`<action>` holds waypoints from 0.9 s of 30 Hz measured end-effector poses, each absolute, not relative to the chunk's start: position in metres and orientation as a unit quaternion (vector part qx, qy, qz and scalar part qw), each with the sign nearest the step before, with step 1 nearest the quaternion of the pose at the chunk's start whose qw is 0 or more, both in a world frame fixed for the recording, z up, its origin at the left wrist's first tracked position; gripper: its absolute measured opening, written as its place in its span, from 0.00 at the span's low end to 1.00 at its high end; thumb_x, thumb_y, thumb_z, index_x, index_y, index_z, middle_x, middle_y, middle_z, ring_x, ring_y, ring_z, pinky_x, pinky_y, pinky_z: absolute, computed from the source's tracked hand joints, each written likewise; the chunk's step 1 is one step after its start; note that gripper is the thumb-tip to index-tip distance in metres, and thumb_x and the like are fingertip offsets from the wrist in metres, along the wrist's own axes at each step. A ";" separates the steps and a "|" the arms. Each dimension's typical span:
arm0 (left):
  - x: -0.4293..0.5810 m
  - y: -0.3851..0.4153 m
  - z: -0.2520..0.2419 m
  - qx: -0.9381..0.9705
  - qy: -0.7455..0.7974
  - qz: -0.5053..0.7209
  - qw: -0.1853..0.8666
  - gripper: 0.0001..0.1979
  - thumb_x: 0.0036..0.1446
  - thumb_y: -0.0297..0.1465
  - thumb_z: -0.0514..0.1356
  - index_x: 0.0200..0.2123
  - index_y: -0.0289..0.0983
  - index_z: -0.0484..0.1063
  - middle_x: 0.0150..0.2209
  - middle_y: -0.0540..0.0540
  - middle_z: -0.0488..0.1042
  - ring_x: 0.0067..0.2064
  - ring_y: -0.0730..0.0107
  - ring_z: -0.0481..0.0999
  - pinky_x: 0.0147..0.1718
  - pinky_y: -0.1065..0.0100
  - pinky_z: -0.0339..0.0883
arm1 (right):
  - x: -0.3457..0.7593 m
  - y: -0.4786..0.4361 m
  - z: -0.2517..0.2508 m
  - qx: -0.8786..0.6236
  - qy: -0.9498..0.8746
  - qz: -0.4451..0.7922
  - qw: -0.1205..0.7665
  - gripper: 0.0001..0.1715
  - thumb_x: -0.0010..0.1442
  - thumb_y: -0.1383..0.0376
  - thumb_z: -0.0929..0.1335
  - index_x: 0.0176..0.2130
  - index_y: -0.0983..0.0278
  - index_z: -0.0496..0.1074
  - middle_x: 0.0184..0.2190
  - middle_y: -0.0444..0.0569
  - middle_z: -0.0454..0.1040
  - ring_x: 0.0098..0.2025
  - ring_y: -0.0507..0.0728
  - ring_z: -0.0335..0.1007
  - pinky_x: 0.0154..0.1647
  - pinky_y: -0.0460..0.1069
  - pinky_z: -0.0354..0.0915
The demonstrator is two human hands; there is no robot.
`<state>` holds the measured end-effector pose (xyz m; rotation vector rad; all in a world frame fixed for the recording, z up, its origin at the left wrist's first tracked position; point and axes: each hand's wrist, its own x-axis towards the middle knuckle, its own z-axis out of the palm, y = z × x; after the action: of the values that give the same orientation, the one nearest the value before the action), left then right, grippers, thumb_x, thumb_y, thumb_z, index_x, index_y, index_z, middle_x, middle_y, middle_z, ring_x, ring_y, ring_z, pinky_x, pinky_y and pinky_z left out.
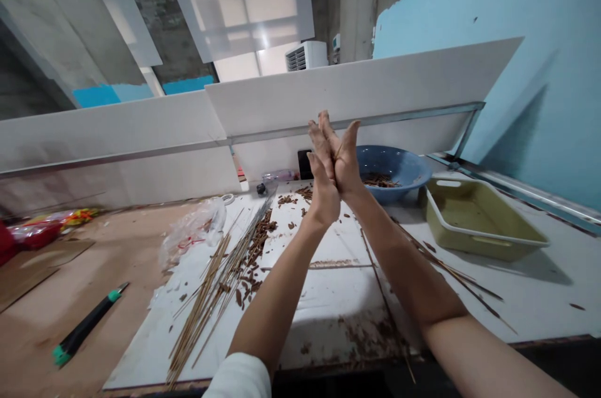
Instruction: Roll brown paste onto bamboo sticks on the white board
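My left hand [325,198] and my right hand [346,166] are raised above the work board, palm against palm. Their fingers are stretched out, with the thumbs standing apart. Whether anything lies between the palms is hidden. Below them, brown clay-like pieces [256,248] are scattered over the white board [328,298]. A bundle of thin sticks [206,298] lies left of my forearms. One dark, coated-looking stick [382,285] runs under my right arm, and several more dark sticks [462,276] lie right of it. Behind my right hand, a blue basin [399,163] contains dark brown bits.
An olive-green tub [488,244] stands at the right. To the left are a black-and-green handled tool [89,326], crumpled clear plastic [195,226] and red packaging [44,229]. A clear bottle [279,175] and black phone-like object [305,164] sit by the white partition [357,91].
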<state>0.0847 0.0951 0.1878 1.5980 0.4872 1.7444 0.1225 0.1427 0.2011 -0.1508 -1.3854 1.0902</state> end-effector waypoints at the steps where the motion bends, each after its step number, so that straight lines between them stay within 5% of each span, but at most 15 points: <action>1: 0.080 0.095 0.190 0.613 0.202 0.675 0.356 0.38 0.76 0.60 0.28 0.82 0.65 0.52 0.82 0.69 0.52 0.85 0.68 0.36 0.84 0.54 0.30 | 0.119 0.139 0.200 -0.071 -0.609 0.471 0.634 0.65 0.64 0.19 0.53 0.85 0.46 0.44 0.83 0.36 0.52 0.86 0.60 0.19 0.85 0.65 0.22; 5: 0.022 0.108 0.211 0.559 0.273 0.714 0.321 0.42 0.74 0.60 0.23 0.84 0.62 0.46 0.83 0.67 0.50 0.85 0.69 0.38 0.83 0.55 0.40 | 0.083 0.099 0.187 -0.093 -0.658 0.448 0.598 0.62 0.68 0.21 0.51 0.85 0.47 0.45 0.85 0.34 0.45 0.86 0.59 0.15 0.86 0.64 0.20; 11: -0.029 0.114 0.229 0.513 0.302 0.767 0.238 0.44 0.73 0.61 0.22 0.85 0.58 0.43 0.85 0.64 0.40 0.85 0.73 0.31 0.83 0.57 0.30 | 0.054 0.068 0.176 -0.077 -0.695 0.486 0.524 0.65 0.66 0.20 0.49 0.85 0.50 0.43 0.86 0.38 0.41 0.86 0.59 0.15 0.86 0.66 0.22; 19: 0.093 0.099 0.187 0.550 0.214 0.685 0.427 0.35 0.80 0.52 0.28 0.84 0.61 0.44 0.84 0.67 0.46 0.85 0.68 0.35 0.83 0.55 0.34 | 0.126 0.148 0.200 -0.151 -0.578 0.513 0.616 0.71 0.61 0.17 0.52 0.83 0.53 0.53 0.84 0.43 0.53 0.87 0.66 0.33 0.87 0.68 0.31; 24: 0.061 0.111 0.199 0.474 0.235 0.713 0.459 0.36 0.80 0.52 0.28 0.84 0.58 0.46 0.84 0.63 0.47 0.85 0.67 0.42 0.83 0.54 0.38 | 0.105 0.125 0.191 -0.146 -0.606 0.494 0.606 0.68 0.64 0.19 0.54 0.84 0.55 0.51 0.84 0.42 0.50 0.87 0.61 0.28 0.86 0.61 0.28; 27: 0.011 0.111 0.221 0.437 0.279 0.750 0.411 0.38 0.79 0.53 0.24 0.85 0.55 0.39 0.85 0.64 0.39 0.85 0.68 0.37 0.83 0.54 0.38 | 0.071 0.086 0.180 -0.118 -0.657 0.471 0.577 0.63 0.68 0.21 0.54 0.84 0.51 0.47 0.85 0.39 0.46 0.87 0.59 0.22 0.85 0.61 0.21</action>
<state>0.0114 0.1111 0.2209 1.0989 0.7029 1.8866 0.0708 0.0857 0.1796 -0.2754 -1.5367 1.1030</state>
